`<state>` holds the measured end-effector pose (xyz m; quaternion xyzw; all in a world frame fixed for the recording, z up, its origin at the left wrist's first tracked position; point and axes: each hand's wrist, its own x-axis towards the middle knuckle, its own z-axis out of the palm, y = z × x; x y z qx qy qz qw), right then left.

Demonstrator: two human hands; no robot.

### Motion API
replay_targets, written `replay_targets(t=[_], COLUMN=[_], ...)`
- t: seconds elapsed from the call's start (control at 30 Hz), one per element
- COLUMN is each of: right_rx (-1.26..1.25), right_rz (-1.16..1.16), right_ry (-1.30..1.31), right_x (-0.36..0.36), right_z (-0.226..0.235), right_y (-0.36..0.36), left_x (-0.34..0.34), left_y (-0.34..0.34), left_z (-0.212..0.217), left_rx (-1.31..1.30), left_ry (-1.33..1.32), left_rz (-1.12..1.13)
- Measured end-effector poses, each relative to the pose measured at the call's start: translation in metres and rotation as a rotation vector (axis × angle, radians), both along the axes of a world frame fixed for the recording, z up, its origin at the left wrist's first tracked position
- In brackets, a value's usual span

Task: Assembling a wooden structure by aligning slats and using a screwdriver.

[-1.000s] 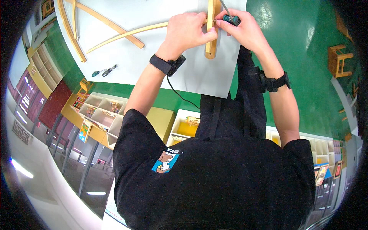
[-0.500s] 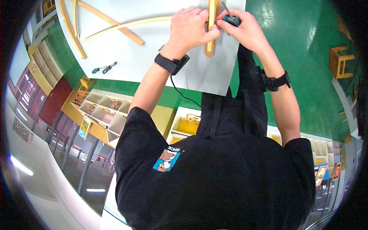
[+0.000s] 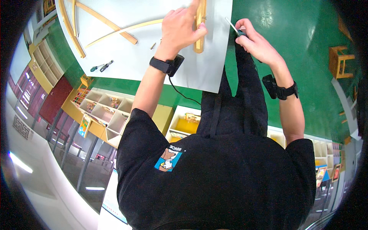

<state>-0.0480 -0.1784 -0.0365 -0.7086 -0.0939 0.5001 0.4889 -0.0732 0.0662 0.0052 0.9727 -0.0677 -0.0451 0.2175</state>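
Observation:
My left hand [image 3: 180,28] grips an upright light wooden bar [image 3: 199,30] that lies on a white sheet [image 3: 130,61] spread over the green floor. My right hand [image 3: 255,40] is a little to the right of the bar, off the sheet's edge, and holds a small screwdriver [image 3: 234,27] with a dark handle and a thin shaft pointing up-left. Both wrists wear black bands. A thin black cable runs down from the left wristband.
Curved and straight wooden slats [image 3: 103,23] lie on the sheet's upper left. Two small screwdrivers [image 3: 101,68] and a small screw [image 3: 153,46] rest near its lower edge. A wooden stool [image 3: 339,61] stands at the right. Yellow and white shelf units [image 3: 103,111] line the lower left.
My right hand has drawn away from the wooden bar to the right, taking the screwdriver with it. My left hand stays on the bar.

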Motion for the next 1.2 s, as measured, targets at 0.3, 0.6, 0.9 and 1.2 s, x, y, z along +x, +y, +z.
replay_targets(t=[0.3,0.6,0.9,1.2], right_rx=[0.184,-0.049,0.236,0.135], right_rz=[0.058,0.186,0.006,0.15], right_ry=[-0.293,-0.113,0.022,-0.186], right_x=[-0.012,0.006,0.003,0.016], right_z=[-0.012,-0.018,-0.011,-0.018], right_y=[-0.015,-0.027,-0.027,-0.029], left_x=[-0.003,-0.001,0.001,-0.002], left_y=[0.003,0.005,0.001,-0.006], left_z=[-0.013,-0.01,-0.012,-0.007], left_rx=[0.032,0.121,0.173,0.091], left_ry=[0.031,0.094,0.072,0.107], left_rz=[-0.201,-0.172,-0.291,-0.216])
